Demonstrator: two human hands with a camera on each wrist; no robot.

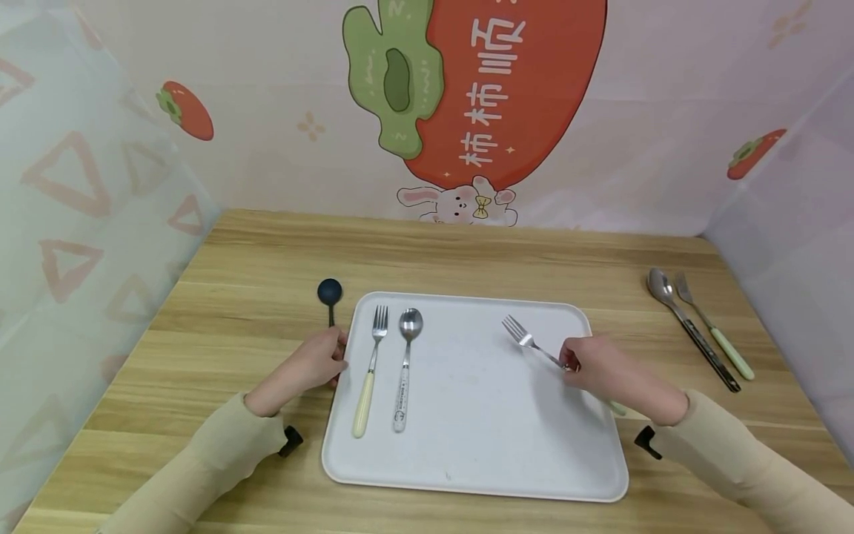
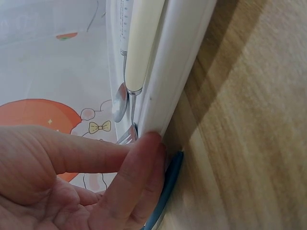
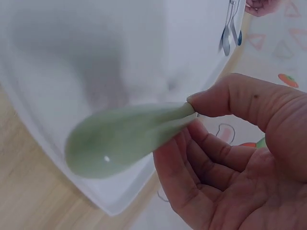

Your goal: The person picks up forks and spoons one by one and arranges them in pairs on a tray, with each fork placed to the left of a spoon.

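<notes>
My right hand (image 1: 603,367) pinches a fork with a pale green handle (image 3: 120,139) between thumb and fingers, above the tray's right side. The fork's metal tines (image 1: 517,330) point toward the far left. Beside the left rim of the white tray (image 1: 480,486), my left hand (image 1: 316,363) has its thumb and fingertips close together. A dark spoon (image 1: 330,292) lies just past the tray, its handle partly hidden by these fingers; the left wrist view shows its tip (image 2: 176,165) beyond them. Whether the left fingers grip the spoon or the rim is unclear.
On the tray's left side lie a fork with a cream handle (image 1: 363,404) and a spoon with a patterned white handle (image 1: 402,397). A dark-handled spoon (image 1: 700,341) and a green-handled fork (image 1: 730,354) lie at the table's right. A printed backdrop (image 1: 267,148) stands behind the table.
</notes>
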